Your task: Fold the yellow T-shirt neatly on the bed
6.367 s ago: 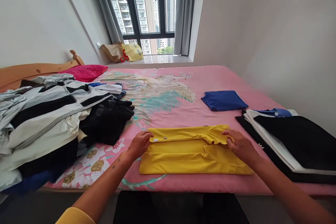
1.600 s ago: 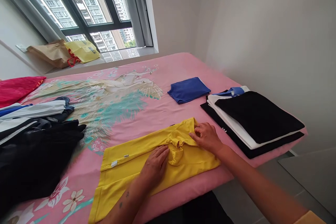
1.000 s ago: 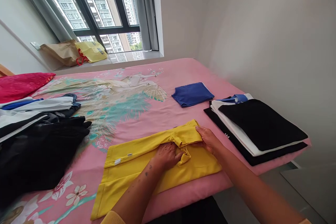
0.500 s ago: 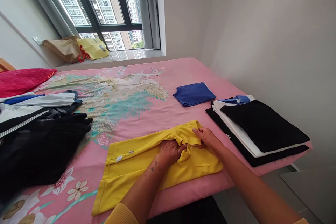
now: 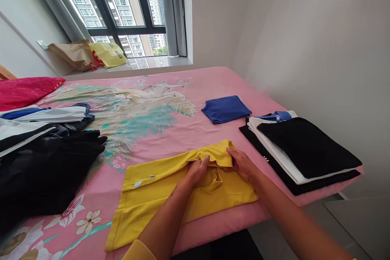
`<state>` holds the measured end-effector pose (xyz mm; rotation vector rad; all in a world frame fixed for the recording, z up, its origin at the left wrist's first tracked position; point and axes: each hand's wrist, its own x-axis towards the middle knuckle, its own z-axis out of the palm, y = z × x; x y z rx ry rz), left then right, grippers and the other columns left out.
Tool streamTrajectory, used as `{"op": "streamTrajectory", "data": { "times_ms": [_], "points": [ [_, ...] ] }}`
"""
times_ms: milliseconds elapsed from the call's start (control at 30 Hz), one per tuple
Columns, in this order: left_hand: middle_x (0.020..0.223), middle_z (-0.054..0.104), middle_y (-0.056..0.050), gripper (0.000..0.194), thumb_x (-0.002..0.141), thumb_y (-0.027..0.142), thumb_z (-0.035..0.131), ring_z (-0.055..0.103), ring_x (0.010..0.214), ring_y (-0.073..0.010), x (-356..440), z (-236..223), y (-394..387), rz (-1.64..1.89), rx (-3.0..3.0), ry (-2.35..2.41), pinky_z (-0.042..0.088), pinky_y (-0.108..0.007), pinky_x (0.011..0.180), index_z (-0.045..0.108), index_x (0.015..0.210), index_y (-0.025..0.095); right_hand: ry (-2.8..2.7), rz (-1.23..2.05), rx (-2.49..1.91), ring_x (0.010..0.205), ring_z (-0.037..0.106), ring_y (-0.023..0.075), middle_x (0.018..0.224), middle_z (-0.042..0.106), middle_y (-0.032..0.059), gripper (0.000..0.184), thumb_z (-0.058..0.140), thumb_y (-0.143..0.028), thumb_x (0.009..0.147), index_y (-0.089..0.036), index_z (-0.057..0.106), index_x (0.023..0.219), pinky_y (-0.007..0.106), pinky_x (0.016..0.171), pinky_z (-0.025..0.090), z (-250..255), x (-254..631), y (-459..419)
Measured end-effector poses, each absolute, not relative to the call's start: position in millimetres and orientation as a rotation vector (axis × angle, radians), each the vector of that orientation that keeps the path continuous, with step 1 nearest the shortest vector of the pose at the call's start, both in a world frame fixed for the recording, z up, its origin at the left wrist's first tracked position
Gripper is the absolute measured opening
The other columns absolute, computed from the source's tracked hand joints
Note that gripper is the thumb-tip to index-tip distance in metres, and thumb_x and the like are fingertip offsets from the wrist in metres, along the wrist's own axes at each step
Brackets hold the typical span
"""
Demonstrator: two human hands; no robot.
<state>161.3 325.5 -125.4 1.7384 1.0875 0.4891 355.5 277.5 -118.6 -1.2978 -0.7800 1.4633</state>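
Garment of yellow cloth [image 5: 160, 185] lies folded on the bed [image 5: 210, 81], at its near side. I see left hand [image 5: 197, 172] and right hand [image 5: 242, 163] both pinching its upper flap [image 5: 170, 162]; I should pull evenly, to smooth the bunched part.

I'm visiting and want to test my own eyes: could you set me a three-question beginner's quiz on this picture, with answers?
1. True or false: the bare left hand and bare right hand both touch the folded yellow cloth garment.
2. The small, folded blue cloth garment lies on: A) the red pillow; B) the pink patterned bedsheet; C) the windowsill.
3. Fill in: the mostly black-and-white stack of folded clothes has a (blank) garment on top.

Key: 1. True. 2. B. 3. Black.
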Motion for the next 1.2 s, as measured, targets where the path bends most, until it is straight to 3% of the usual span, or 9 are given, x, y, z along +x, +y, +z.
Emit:
{"op": "streamTrajectory", "data": {
  "times_ms": [100, 167, 233, 333, 467, 633, 733, 933, 1200],
  "points": [
    [0.105, 0.066, -0.009, 0.046, 0.088, 0.045, 0.028, 0.054, 0.104, -0.0250, 162, -135, 328, 0.546, 1.673, 1.093, 0.037, -0.037, 0.097, 0.063, 0.090, 0.016, -1.184, 1.077, -1.397, 0.079, 0.060, 0.0204, 0.082, 0.066, 0.0069, 0.040, 0.037, -0.048, 0.089, -0.018, 0.062, 0.083, 0.033, 0.071, 0.050, -119, 362, 268],
    [0.101, 0.066, -0.008, 0.043, 0.087, 0.043, 0.028, 0.055, 0.101, -0.0241, 160, -139, 330, 0.565, 1.641, 1.072, 0.039, -0.037, 0.095, 0.062, 0.087, 0.016, -1.569, 0.802, -1.452, 0.091, 0.059, 0.0223, 0.091, 0.066, 0.0083, 0.039, 0.035, -0.043, 0.090, -0.018, 0.064, 0.085, 0.037, 0.087, 0.046, -122, 369, 262],
    [0.099, 0.066, -0.007, 0.042, 0.087, 0.042, 0.029, 0.055, 0.100, -0.0237, 159, -141, 332, 0.584, 1.616, 1.045, 0.040, -0.038, 0.095, 0.062, 0.086, 0.016, -1.952, 0.594, -1.449, 0.112, 0.051, 0.0240, 0.111, 0.063, 0.0086, 0.036, 0.036, -0.038, 0.091, -0.019, 0.064, 0.104, 0.042, 0.103, 0.033, -125, 374, 259],
    [0.101, 0.066, -0.006, 0.042, 0.087, 0.043, 0.030, 0.054, 0.102, -0.0230, 158, -139, 332, 0.609, 1.593, 1.000, 0.039, -0.037, 0.097, 0.062, 0.091, 0.016, -2.342, 0.403, -1.400, 0.133, 0.030, 0.0229, 0.138, 0.046, 0.0046, 0.044, 0.036, -0.035, 0.091, -0.024, 0.047, 0.132, 0.044, 0.113, 0.014, -125, 373, 262],
    [0.101, 0.066, -0.006, 0.047, 0.088, 0.043, 0.026, 0.054, 0.105, -0.0225, 156, -135, 333, 0.631, 1.603, 0.943, 0.040, -0.037, 0.098, 0.062, 0.100, 0.016, -2.534, 0.325, -1.347, 0.137, 0.021, 0.0224, 0.147, 0.034, 0.0038, 0.055, 0.036, -0.040, 0.091, -0.023, 0.030, 0.143, 0.042, 0.114, 0.011, -119, 363, 278],
    [0.099, 0.067, -0.008, 0.051, 0.091, 0.037, 0.017, 0.058, 0.098, -0.0206, 156, -136, 332, 0.472, 1.912, 0.995, 0.045, -0.036, 0.091, 0.062, 0.102, 0.016, -2.553, 0.264, -1.455, 0.136, 0.023, 0.0266, 0.146, 0.034, 0.0036, 0.065, 0.040, -0.054, 0.087, -0.026, 0.027, 0.144, 0.047, 0.113, 0.003, -119, 363, 295],
    [0.101, 0.068, -0.010, 0.042, 0.089, 0.037, 0.030, 0.059, 0.100, -0.0235, 159, -138, 326, 0.375, 2.040, 1.034, 0.043, -0.038, 0.092, 0.065, 0.096, 0.016, -2.505, 0.232, -1.620, 0.137, 0.017, 0.0314, 0.148, 0.031, 0.0049, 0.073, 0.037, -0.064, 0.083, -0.029, 0.023, 0.145, 0.055, 0.110, -0.002, -126, 370, 295],
    [0.111, 0.067, -0.006, 0.049, 0.092, 0.039, 0.022, 0.057, 0.108, -0.0207, 165, -127, 312, 0.313, 2.134, 1.100, 0.041, -0.032, 0.094, 0.067, 0.101, 0.022, -2.414, 0.247, -1.895, 0.140, 0.003, 0.0319, 0.153, 0.016, 0.0086, 0.088, 0.033, -0.075, 0.077, -0.027, 0.011, 0.147, 0.063, 0.107, -0.001, -138, 383, 289],
    [0.138, 0.048, 0.000, 0.037, 0.089, 0.041, 0.038, 0.040, 0.127, -0.0226, 142, -118, 291, 0.297, 2.489, 1.036, 0.031, -0.042, 0.106, 0.057, 0.120, 0.034, -2.347, 0.381, -2.013, 0.140, 0.001, 0.0321, 0.154, 0.004, 0.0059, 0.092, 0.038, -0.076, 0.074, -0.029, 0.008, 0.147, 0.060, 0.108, 0.003, -128, 393, 277]
  ]
}}
